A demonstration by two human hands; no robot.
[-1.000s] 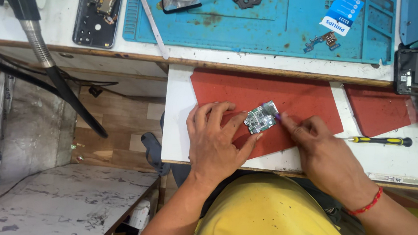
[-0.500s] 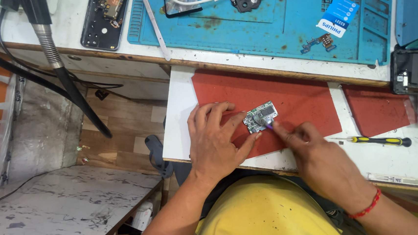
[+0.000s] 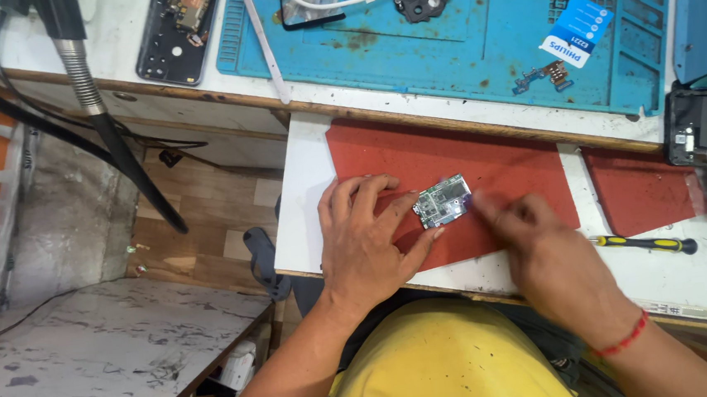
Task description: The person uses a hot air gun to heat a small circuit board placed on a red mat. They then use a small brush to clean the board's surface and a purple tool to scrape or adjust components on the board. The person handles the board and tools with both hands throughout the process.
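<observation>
A small green circuit board (image 3: 443, 201) lies on a red mat (image 3: 416, 148) on a white pull-out shelf (image 3: 302, 194). My left hand (image 3: 365, 239) lies flat on the mat. Its fingertips pin the board's left edge and its thumb presses the lower edge. My right hand (image 3: 539, 248) is motion-blurred at the board's right edge. Its fingers are pinched together, seemingly around a thin tool that is hard to make out. A red thread band circles the right wrist.
A yellow-and-black screwdriver (image 3: 643, 244) lies right of my right hand, below a second red mat piece (image 3: 635, 191). Beyond are a blue work mat (image 3: 443, 51) with small parts, an opened phone body (image 3: 178, 32), a black phone frame (image 3: 701, 128) and a flexible metal hose (image 3: 79, 64).
My right hand has slid along the board's right edge and is now blurred with movement. My left hand still holds the board in the same place.
</observation>
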